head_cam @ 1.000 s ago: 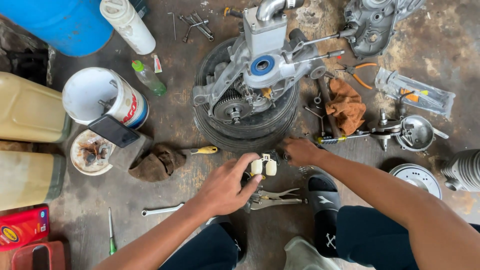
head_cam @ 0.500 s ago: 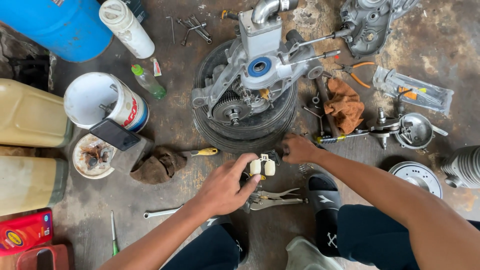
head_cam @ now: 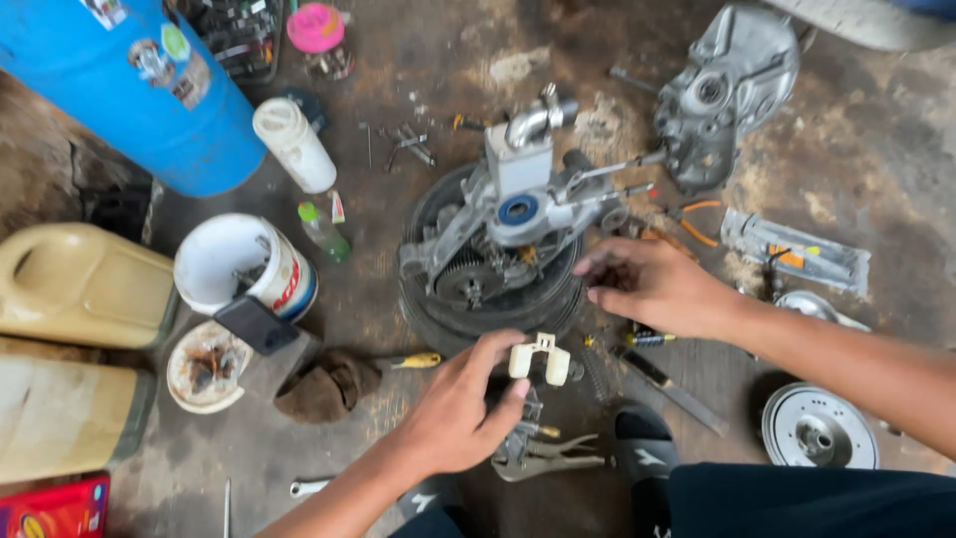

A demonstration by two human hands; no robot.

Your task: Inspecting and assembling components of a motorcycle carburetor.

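Your left hand (head_cam: 453,413) pinches a cream float (head_cam: 539,362) in its fingers just below the engine (head_cam: 508,234), clear of the floor; your right hand (head_cam: 652,287), fingers loosely spread, hovers at the engine's right.

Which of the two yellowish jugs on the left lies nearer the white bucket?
The upper yellowish jug, with its handle opening showing, sits right beside the white bucket. The lower yellowish jug lies farther down, below it.

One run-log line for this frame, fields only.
left hand: pinching cream plastic part | right hand: empty, open, beside engine on tyre | locking pliers: on floor
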